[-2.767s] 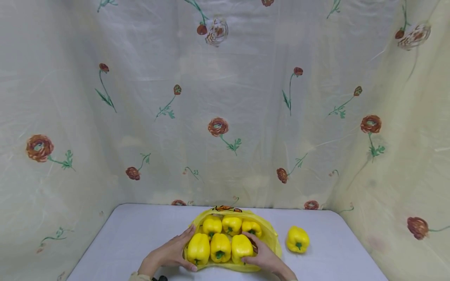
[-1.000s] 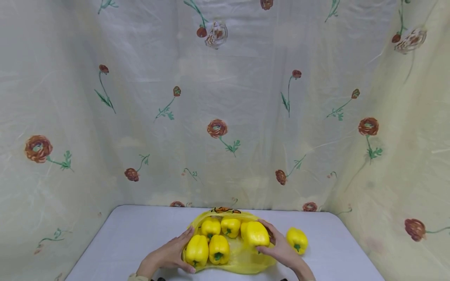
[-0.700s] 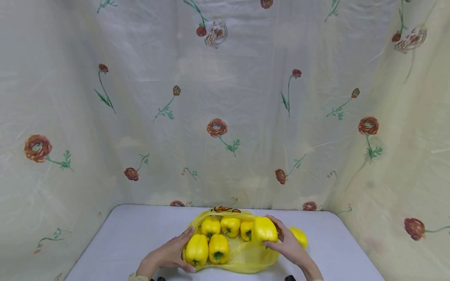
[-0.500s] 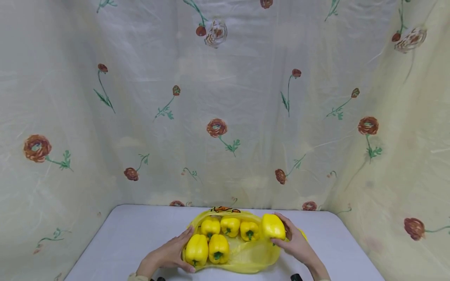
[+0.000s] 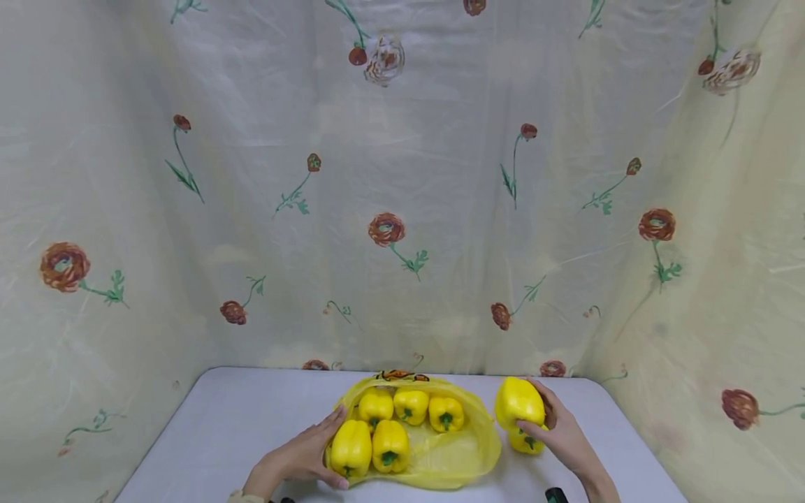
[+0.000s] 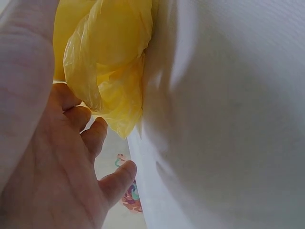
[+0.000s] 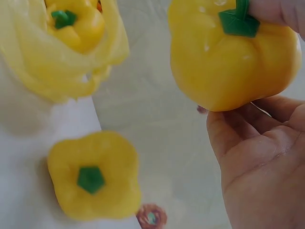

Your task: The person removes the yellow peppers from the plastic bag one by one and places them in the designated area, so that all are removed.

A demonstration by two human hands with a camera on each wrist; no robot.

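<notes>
My right hand [image 5: 562,433] grips a yellow bell pepper [image 5: 518,399] above the table, right of the bag. In the right wrist view its thumb lies by the green stem and the fingers support the other side. Below the held pepper, another yellow bell pepper [image 5: 527,441] stands on the table, partly covered in the head view. A yellow plastic bag [image 5: 449,464] lies with its mouth open, several bell peppers [image 5: 390,447] inside. My left hand [image 5: 305,450] holds the bag's left side, thumb in front and fingers behind; the left wrist view shows fingers against the crinkled plastic [image 6: 119,90].
The table [image 5: 239,412] has a white cover. A floral curtain [image 5: 440,244] hangs behind it and along both sides. A dark object [image 5: 556,494] shows below the right wrist.
My right hand has lifted the front right bell pepper from the bag and carried it right, over the pepper on the table. The left hand has stayed at the bag's left side.
</notes>
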